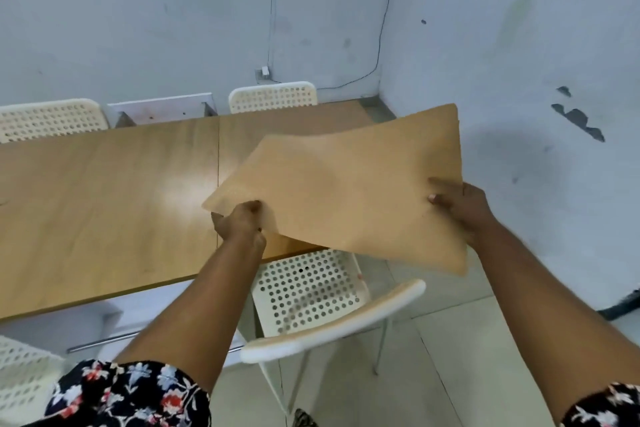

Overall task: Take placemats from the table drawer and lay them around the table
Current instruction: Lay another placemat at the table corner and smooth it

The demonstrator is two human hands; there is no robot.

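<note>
tan placemats [346,191] hang in the air between my hands, over the counter's [104,201] right end. my left hand [240,220] pinches the near left corner, my right hand [460,206] grips the right edge. the sheet sags and looks like a stack; i judge a loose pinch could let mats slide onto the white chair [308,291] below.

White perforated chair [311,291] tucked near the wooden surface's corner; two more chairs [273,97] [48,120] along the far side; black cable [382,31] down the wall.
</note>
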